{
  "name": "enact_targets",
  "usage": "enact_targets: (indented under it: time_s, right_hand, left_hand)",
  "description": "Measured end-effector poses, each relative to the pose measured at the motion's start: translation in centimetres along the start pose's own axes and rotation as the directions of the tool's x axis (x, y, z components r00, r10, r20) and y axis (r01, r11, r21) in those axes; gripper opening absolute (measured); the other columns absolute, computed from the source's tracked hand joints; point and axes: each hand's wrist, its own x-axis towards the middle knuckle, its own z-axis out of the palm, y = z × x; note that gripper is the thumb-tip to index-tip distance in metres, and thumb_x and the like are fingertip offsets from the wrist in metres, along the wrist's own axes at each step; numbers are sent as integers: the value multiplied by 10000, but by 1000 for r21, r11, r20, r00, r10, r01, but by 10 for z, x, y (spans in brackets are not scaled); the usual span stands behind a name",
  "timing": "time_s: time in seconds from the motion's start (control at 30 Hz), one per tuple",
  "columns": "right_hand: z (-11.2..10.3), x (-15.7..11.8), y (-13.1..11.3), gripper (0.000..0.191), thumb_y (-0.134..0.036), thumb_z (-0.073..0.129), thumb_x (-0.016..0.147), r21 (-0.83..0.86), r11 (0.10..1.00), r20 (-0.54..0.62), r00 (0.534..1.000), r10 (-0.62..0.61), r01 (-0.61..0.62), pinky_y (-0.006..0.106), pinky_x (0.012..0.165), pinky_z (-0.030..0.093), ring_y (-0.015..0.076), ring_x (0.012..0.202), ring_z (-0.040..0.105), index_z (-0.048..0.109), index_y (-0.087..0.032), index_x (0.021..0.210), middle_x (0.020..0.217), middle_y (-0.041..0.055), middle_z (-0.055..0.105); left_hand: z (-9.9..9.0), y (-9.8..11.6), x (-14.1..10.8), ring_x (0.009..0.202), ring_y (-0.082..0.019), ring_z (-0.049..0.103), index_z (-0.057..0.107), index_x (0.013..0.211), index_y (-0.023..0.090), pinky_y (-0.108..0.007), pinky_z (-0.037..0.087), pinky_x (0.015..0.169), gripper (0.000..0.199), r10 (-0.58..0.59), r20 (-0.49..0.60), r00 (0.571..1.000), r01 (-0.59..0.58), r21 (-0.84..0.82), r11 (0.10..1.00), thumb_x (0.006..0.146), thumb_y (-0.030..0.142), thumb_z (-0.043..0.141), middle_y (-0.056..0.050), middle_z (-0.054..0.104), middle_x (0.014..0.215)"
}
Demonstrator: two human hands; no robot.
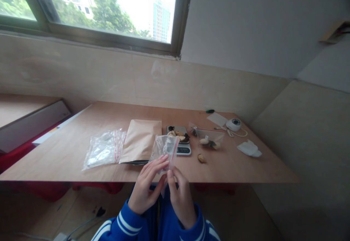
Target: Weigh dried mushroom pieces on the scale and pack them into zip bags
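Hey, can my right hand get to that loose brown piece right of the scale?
Probably yes. The loose brown piece lies near the table's front edge, with bare wood between it and your right hand. That hand is on the clear bag, though, so it would likely need to let go.

Bright window [115, 11] above tiled wall [109, 77], wooden table [73, 142].

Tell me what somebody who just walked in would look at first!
Probably the big bright window at the upper left, with green trees outside. Next, the shiny clear bag at the left hand and right hand, by the table's near edge. Then the big brown paper bag lying just left of the scale, and the round white gadget on the table's right side.
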Motion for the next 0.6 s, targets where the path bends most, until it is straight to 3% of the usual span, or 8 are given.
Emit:
enact_targets:
  time_s: [0.13,0.27,0.43,0.5,0.6]
  right_hand:
    - [0,-2,6,386,-450,367,950,-6,1000,-68,998,5,-6,268,678,526,184,715,652,619,-186,823,756,61,671]
    - [2,-2,9,397,-472,407,931,-20,999,-48,998,45,-46,267,644,518,186,665,650,644,-177,809,700,52,665]
    - [1,1,12,409,-525,479,889,118,985,-52,989,135,-128,263,639,512,185,675,653,671,-175,803,726,50,694]
    - [-1,3,17,452,-569,472,875,211,958,-73,974,215,-196,264,597,508,170,599,633,659,-169,783,670,46,689]
    - [-6,8,24,518,-633,480,837,283,921,-125,942,311,-267,265,544,491,163,538,605,645,-156,722,613,62,685]
  left_hand:
    - [1,0,-3,1232,-237,510,472,1288,243,-410,452,976,451,-2,-12,1000,3,34,999,856,122,520,-100,571,1314]
    - [2,-4,-7,1066,-203,610,525,1242,274,-351,505,879,421,-9,-126,992,20,91,996,846,141,573,-61,660,1159]
    - [-1,-8,-3,887,-173,648,634,1098,275,-307,522,776,296,-4,-208,978,17,62,998,845,129,584,-19,706,965]
    - [-2,-9,0,839,-163,644,654,1011,249,-290,527,736,209,-93,-323,942,96,-7,995,852,138,577,-15,699,904]
    - [-3,-12,3,773,-151,629,646,929,214,-271,528,683,95,-294,-483,824,269,-123,955,847,202,600,-14,669,845]
